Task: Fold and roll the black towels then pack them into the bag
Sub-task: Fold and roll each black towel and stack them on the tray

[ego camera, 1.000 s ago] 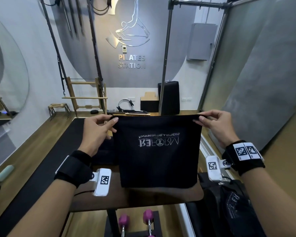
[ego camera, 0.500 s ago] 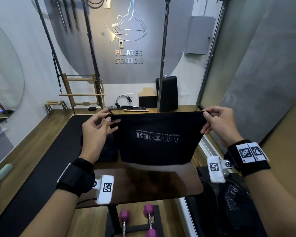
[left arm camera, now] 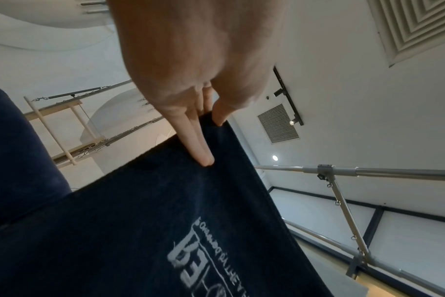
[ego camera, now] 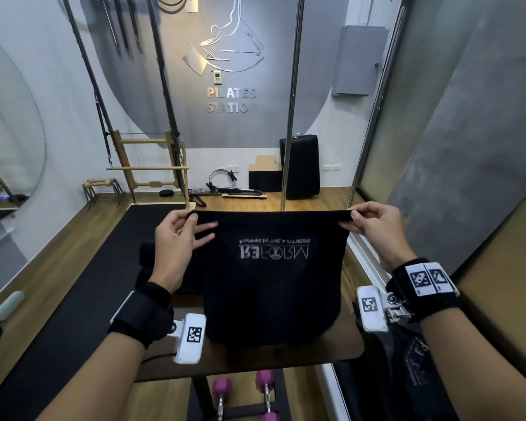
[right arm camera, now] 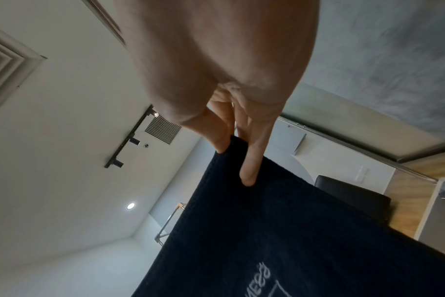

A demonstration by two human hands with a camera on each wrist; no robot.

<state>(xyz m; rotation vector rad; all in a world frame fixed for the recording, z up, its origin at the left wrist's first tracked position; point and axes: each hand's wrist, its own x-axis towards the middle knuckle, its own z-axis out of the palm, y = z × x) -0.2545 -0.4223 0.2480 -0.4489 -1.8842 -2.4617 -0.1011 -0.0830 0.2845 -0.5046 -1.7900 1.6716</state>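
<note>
A black towel (ego camera: 274,284) with upside-down white lettering hangs in the air above the brown table (ego camera: 343,347). My left hand (ego camera: 192,221) pinches its top left corner between thumb and fingers. My right hand (ego camera: 351,218) pinches the top right corner. The left wrist view has the towel (left arm camera: 152,231) under my left hand (left arm camera: 210,128); the right wrist view has the towel (right arm camera: 280,241) under my right hand (right arm camera: 233,152). The towel's lower edge hangs just above the table. A black bag (ego camera: 413,369) sits low at the table's right side. More black towels (ego camera: 148,259) lie behind my left hand.
A black mat (ego camera: 82,287) covers the floor on the left. Purple dumbbells (ego camera: 243,390) rest on a rack under the table. Metal frame poles (ego camera: 292,117) stand ahead, and a glass partition (ego camera: 407,132) runs along the right.
Both hands stay on the towel's top corners. The towel's lower part hangs down longer than half a second ago, when it was drawn up short. The view has tilted slightly.
</note>
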